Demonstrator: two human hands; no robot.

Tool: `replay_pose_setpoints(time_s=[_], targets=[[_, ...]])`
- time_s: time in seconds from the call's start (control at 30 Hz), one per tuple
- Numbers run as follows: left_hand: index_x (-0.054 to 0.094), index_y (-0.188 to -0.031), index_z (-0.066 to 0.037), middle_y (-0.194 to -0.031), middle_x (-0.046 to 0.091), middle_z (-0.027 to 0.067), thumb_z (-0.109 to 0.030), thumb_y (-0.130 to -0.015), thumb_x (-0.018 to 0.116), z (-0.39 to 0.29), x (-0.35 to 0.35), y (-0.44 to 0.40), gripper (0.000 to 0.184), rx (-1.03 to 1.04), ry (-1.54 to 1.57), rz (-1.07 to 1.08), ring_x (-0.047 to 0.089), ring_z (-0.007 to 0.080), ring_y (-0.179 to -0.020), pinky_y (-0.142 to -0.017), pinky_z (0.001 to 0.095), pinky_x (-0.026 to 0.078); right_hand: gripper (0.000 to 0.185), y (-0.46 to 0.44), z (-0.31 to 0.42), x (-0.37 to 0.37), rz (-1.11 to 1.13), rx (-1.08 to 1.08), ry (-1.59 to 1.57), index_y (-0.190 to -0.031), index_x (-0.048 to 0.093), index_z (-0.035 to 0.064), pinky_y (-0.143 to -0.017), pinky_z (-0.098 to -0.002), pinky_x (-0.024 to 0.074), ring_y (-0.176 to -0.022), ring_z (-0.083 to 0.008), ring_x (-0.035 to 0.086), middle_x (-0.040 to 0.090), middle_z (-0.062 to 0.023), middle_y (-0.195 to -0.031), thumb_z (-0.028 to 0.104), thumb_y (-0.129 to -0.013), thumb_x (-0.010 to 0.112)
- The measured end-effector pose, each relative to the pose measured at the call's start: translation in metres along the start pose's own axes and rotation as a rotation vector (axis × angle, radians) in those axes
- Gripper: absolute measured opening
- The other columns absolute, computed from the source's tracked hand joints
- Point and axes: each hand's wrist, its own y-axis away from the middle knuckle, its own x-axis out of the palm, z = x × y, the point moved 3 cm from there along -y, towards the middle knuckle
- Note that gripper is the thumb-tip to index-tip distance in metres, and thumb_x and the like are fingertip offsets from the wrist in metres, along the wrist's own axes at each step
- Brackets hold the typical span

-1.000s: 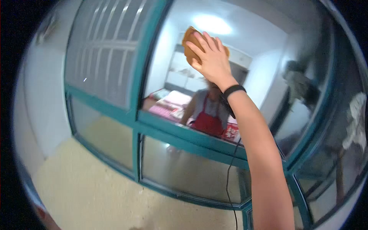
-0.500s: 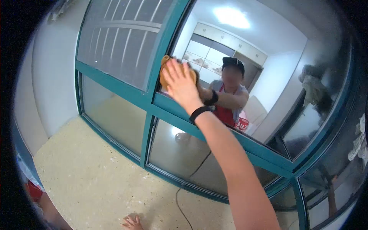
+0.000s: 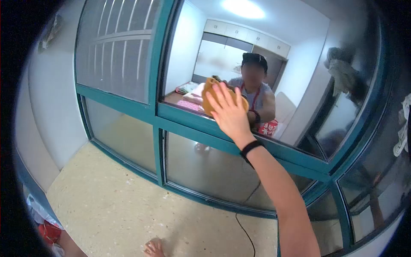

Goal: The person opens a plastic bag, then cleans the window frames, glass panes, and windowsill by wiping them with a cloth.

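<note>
My right hand (image 3: 229, 112), with a black band on its wrist, is spread flat over a brown cloth (image 3: 208, 96). It presses the cloth to the lower part of the window pane (image 3: 184, 55), just above the green frame (image 3: 188, 122). At the bottom edge my left hand (image 3: 154, 247) rests on the speckled sill (image 3: 107, 192), its fingers apart and nothing visible in it. The pane mirrors a person in a cap and the room behind.
A black cord (image 3: 246, 233) runs across the sill towards the lower glass. Left of the window stands a white wall (image 3: 58, 94). Red and white items (image 3: 49, 233) lie at the lower left. A pale cloth (image 3: 402, 128) shows at the far right.
Compared with half a second ago, my right hand and the cloth have moved right along the pane, away from the upright frame. My left hand stays on the sill. The view has shifted a little.
</note>
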Motion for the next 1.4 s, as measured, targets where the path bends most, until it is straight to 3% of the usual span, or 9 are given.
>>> replay_pose_setpoints(time_s=[0.33, 0.53, 0.77, 0.97, 1.0, 1.1, 1.23, 1.3, 1.4], targets=[[-0.021, -0.154, -0.033, -0.160, -0.030, 0.0134, -0.048, -0.058, 0.093, 0.009, 0.008, -0.018, 0.149, -0.023, -0.050, -0.016, -0.022, 0.0577, -0.140, -0.104, 0.0803, 0.009, 0.064, 0.207, -0.141, -0.042, 0.262, 0.287, 0.135, -0.148, 0.042, 0.0212, -0.118, -0.0594, 0.0150, -0.149, -0.0306, 0.020, 0.036, -0.0127, -0.154, 0.040, -0.090, 0.063], [-0.022, -0.153, -0.035, -0.160, -0.030, 0.0131, -0.046, -0.059, 0.093, 0.007, 0.002, -0.022, 0.150, -0.077, -0.113, 0.009, -0.023, 0.0573, -0.140, -0.103, 0.0818, 0.009, 0.074, 0.320, -0.217, -0.061, 0.355, 0.587, 0.301, -0.153, 0.034, 0.0157, -0.122, -0.0555, 0.0078, -0.150, -0.0332, 0.016, 0.028, -0.0165, -0.158, 0.036, -0.088, 0.064], [-0.025, -0.152, -0.035, -0.158, -0.034, 0.0123, -0.046, -0.060, 0.093, 0.010, 0.004, -0.028, 0.150, 0.006, -0.081, 0.014, -0.028, 0.0542, -0.139, -0.102, 0.0822, 0.006, 0.070, 0.391, -0.251, -0.086, 0.327, 0.778, 0.518, -0.155, 0.026, 0.0120, -0.122, -0.0526, 0.0119, -0.151, -0.0313, 0.015, 0.023, -0.0158, -0.161, 0.029, -0.095, 0.057], [-0.027, -0.152, -0.031, -0.157, -0.035, 0.0144, -0.047, -0.059, 0.093, 0.009, 0.010, -0.031, 0.153, -0.052, -0.141, 0.026, -0.029, 0.0531, -0.139, -0.102, 0.0822, 0.003, 0.062, 0.377, -0.205, -0.060, -0.116, 1.069, 0.446, -0.145, 0.041, 0.0038, -0.094, -0.0454, 0.0445, -0.118, -0.0405, 0.051, 0.049, -0.0224, -0.137, 0.005, -0.086, 0.060], [-0.027, -0.152, -0.030, -0.157, -0.035, 0.0149, -0.048, -0.059, 0.093, 0.008, 0.007, -0.029, 0.153, -0.069, -0.139, 0.036, -0.029, 0.0531, -0.139, -0.102, 0.0824, 0.002, 0.056, 0.373, -0.198, -0.059, -0.044, 1.232, 0.316, -0.140, 0.046, 0.0020, -0.091, -0.0433, 0.0468, -0.111, -0.0401, 0.053, 0.052, -0.0235, -0.128, 0.005, -0.086, 0.060], [-0.028, -0.151, -0.030, -0.158, -0.033, 0.0170, -0.048, -0.058, 0.094, 0.032, 0.032, -0.057, 0.154, 0.223, -0.111, -0.150, -0.028, 0.0554, -0.139, -0.099, 0.0844, 0.005, 0.036, 0.371, -0.192, -0.064, -0.310, 1.117, 0.274, -0.115, 0.060, -0.0033, -0.081, -0.0462, 0.0525, -0.095, -0.0416, 0.062, 0.062, -0.0266, -0.106, 0.012, -0.083, 0.063], [-0.027, -0.151, -0.032, -0.159, -0.029, 0.0184, -0.046, -0.059, 0.094, 0.025, 0.032, -0.061, 0.152, 0.027, -0.161, 0.050, -0.025, 0.0594, -0.137, -0.098, 0.0852, 0.011, 0.030, 0.352, -0.193, -0.077, -0.218, 1.366, 0.083, -0.090, 0.066, -0.0041, -0.073, -0.0520, 0.0540, -0.078, -0.0459, 0.067, 0.068, -0.0279, -0.082, 0.024, -0.078, 0.063], [-0.026, -0.152, -0.034, -0.160, -0.028, 0.0171, -0.044, -0.060, 0.093, 0.019, 0.022, -0.049, 0.151, -0.085, -0.065, 0.041, -0.022, 0.0612, -0.137, -0.097, 0.0852, 0.014, 0.032, 0.326, -0.184, -0.088, -0.172, 1.406, -0.198, -0.092, 0.069, -0.0023, -0.073, -0.0450, 0.0555, -0.081, -0.0393, 0.070, 0.069, -0.0276, -0.085, 0.027, -0.079, 0.066], [-0.025, -0.151, -0.036, -0.159, -0.031, 0.0128, -0.043, -0.063, 0.093, 0.021, 0.015, -0.043, 0.148, -0.015, -0.121, 0.009, -0.021, 0.0618, -0.138, -0.097, 0.0851, 0.018, 0.030, 0.303, -0.179, -0.096, 0.007, 1.352, -1.160, -0.107, 0.068, -0.0010, -0.076, -0.0319, 0.0522, -0.081, -0.0162, 0.064, 0.070, -0.0067, -0.091, 0.022, -0.089, 0.062]])
